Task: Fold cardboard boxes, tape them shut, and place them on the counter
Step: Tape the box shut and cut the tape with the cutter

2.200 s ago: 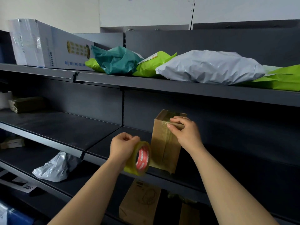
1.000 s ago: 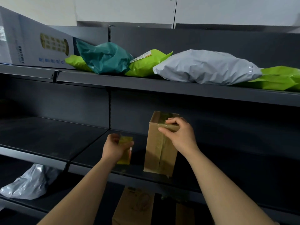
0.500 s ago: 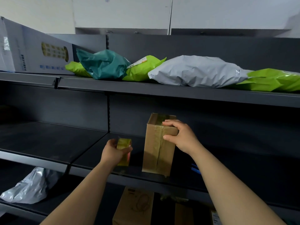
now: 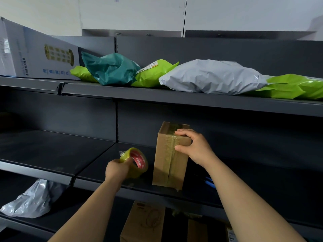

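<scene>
A small brown cardboard box [image 4: 167, 165] stands upright on end on the dark middle shelf [image 4: 97, 161], with clear tape running down its front seam and over its top. My right hand [image 4: 194, 147] grips its upper right corner, fingers curled over the top edge and thumb on the front face. To the left of the box, my left hand [image 4: 118, 169] holds a roll of clear yellowish tape [image 4: 135, 162] with a red core, just above the shelf. A short loose tape end sticks out from the roll.
The top shelf [image 4: 174, 98] carries a large white printed box [image 4: 35, 53], a teal mailer bag [image 4: 111, 69], green bags [image 4: 153, 72] and a grey bag [image 4: 213, 75]. Below, a grey bag [image 4: 33, 199] lies at left and more cardboard boxes [image 4: 145, 222] stand under the middle shelf.
My right hand slid from pressing tape on the box's top to gripping its upper right corner. My left hand turned the tape roll so its red core faces me.
</scene>
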Demonstrator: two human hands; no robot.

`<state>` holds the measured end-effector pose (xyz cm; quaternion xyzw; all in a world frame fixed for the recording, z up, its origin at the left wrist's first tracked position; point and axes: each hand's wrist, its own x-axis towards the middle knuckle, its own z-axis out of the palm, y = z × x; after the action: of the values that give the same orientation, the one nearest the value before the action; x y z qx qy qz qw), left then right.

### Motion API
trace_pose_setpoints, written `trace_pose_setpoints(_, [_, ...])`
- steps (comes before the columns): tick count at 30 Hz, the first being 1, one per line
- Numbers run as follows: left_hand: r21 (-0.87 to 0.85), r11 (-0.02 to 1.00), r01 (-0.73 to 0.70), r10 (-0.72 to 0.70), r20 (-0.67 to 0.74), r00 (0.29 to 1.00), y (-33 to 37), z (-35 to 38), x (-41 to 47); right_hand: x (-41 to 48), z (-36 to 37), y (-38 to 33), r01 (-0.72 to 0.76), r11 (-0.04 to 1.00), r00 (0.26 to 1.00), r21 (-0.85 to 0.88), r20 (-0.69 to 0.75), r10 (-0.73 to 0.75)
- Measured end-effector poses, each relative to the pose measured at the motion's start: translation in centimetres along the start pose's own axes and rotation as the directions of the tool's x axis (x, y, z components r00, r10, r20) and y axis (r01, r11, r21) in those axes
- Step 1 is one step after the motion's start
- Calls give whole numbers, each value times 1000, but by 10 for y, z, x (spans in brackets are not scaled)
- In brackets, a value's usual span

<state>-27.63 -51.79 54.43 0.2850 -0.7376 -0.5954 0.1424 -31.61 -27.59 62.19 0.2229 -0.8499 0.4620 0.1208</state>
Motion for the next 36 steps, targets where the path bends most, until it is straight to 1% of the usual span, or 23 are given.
trace_pose_setpoints(2, [71,997,42,-40,-28,999,2,-1,5,0,0,0,4,1000,1000,4,3,-4])
trace_pose_setpoints(5, [215,976,33,-16,-79,997,3,-4,11,1,-1,0,-2,1000,1000,7,8,2])
trace_pose_setpoints(7, [267,963,40,-15,-95,995,4,-3,12,1,-1,0,-4,1000,1000,4,13,4])
trace_pose_setpoints(10, [343,939,20,-4,-46,999,9,3,3,0,-1,-2,7,1000,1000,10,12,-7])
trace_pose_setpoints(13, [433,898,-72,73,14,997,21,8,-7,-2,-5,-5,30,999,999,10,22,-31])
trace_pose_setpoints(15, [475,863,-170,145,88,985,33,12,-16,-3,-7,-8,46,999,998,-6,33,-46])
trace_pose_setpoints(16, [446,864,-232,192,134,972,41,15,-21,-3,-8,-9,46,999,998,-18,39,-45])
trace_pose_setpoints(17, [371,883,-287,237,175,956,48,18,-27,-3,-9,-9,46,998,998,-33,50,-45])
trace_pose_setpoints(19, [148,924,-353,317,222,922,61,27,-38,-4,-11,-10,49,996,996,-77,82,-43])
trace_pose_setpoints(21, [-33,938,-344,341,260,904,73,34,-46,-4,-15,-10,41,995,995,-91,99,-32])
trace_pose_setpoints(22, [-97,942,-322,336,280,899,77,37,-48,-4,-16,-11,18,999,995,-42,97,-14])
trace_pose_setpoints(23, [-147,944,-295,327,295,898,82,40,-48,-5,-17,-11,-27,999,996,42,84,24])
trace_pose_setpoints(25, [-187,946,-264,312,311,898,88,43,-46,-6,-17,-13,-138,969,990,206,38,133])
trace_pose_setpoints(27, [-187,949,-255,304,313,900,91,46,-45,-5,-14,-11,-255,945,967,204,33,253])
trace_pose_setpoints(29, [-198,950,-242,296,317,901,91,47,-43,-5,-12,-10,-333,915,943,228,81,323])
trace_pose_setpoints(32, [-241,945,-220,291,317,903,88,42,-45,-7,-9,-9,-340,882,940,326,87,330])
trace_pose_setpoints(36, [-343,920,-188,312,353,882,80,27,-52,-12,-16,-1,-270,871,956,410,3,295])
